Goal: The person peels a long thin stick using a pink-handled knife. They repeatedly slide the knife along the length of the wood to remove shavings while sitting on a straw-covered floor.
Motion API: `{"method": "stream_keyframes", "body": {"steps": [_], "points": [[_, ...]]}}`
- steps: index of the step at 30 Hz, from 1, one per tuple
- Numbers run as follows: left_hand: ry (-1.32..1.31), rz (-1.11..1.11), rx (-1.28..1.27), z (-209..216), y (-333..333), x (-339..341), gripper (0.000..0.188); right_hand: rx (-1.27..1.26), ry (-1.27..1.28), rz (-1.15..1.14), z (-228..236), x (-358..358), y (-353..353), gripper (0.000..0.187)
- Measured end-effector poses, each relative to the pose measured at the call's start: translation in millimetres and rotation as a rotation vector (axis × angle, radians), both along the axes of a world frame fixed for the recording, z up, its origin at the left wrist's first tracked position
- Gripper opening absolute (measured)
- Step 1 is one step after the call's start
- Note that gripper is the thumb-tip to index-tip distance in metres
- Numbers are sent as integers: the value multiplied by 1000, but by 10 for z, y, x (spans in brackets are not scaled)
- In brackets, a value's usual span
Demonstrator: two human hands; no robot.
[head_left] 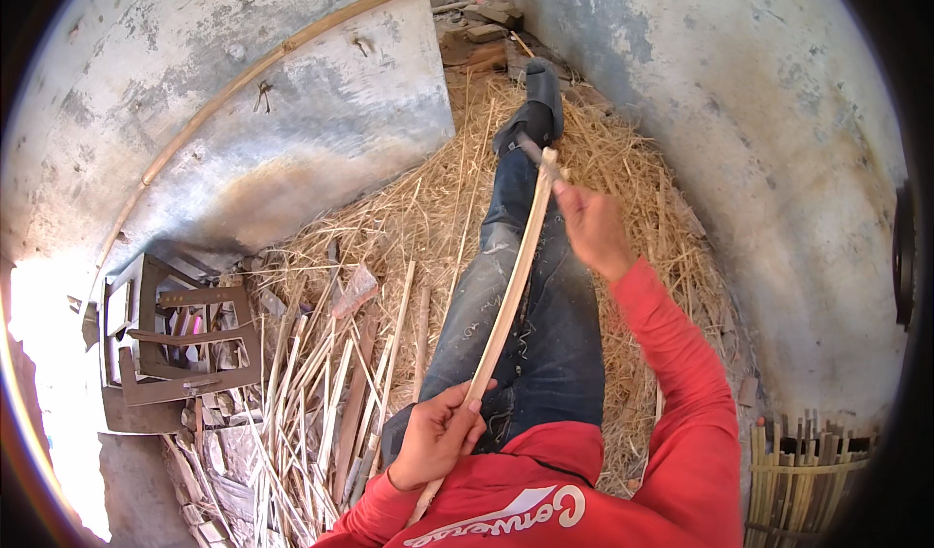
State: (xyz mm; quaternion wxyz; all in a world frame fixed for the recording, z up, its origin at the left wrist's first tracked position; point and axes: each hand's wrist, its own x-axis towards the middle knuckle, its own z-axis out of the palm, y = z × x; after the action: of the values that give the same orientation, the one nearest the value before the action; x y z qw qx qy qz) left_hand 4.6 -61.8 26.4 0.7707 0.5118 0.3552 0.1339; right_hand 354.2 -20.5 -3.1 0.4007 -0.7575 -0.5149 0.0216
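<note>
Gripping a bamboo strip (506, 295), the left hand (438, 436) closes; right hand (593, 227) clasps a blade (533, 149); woven basket (803, 475) contents unclear.

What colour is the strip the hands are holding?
Pale tan, like bare bamboo: the strip shows best in the head view.

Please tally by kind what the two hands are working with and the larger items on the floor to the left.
Long bamboo strip, gripped by left hand: 1
Blade tool, in right hand, mostly hidden: 1
Metal frame: 1
Loose split-bamboo pile: 1
Total: 4
</note>
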Motion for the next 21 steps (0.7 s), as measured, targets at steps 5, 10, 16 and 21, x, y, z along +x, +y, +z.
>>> {"method": "stream_keyframes", "body": {"steps": [5,10,16,21], "points": [[-30,25,43,28,70,73,36,138,65,116,333,-118,-97,55],[-110,49,12,4,178,117,46,-3,18,332,306,-897,-520,51],[-287,50,-269,-56,271,99,51,-31,-77,479,77,-1236,-788,50],[-223,13,-360,17,54,138,52,191,87,179,36,-805,-489,47]]}}
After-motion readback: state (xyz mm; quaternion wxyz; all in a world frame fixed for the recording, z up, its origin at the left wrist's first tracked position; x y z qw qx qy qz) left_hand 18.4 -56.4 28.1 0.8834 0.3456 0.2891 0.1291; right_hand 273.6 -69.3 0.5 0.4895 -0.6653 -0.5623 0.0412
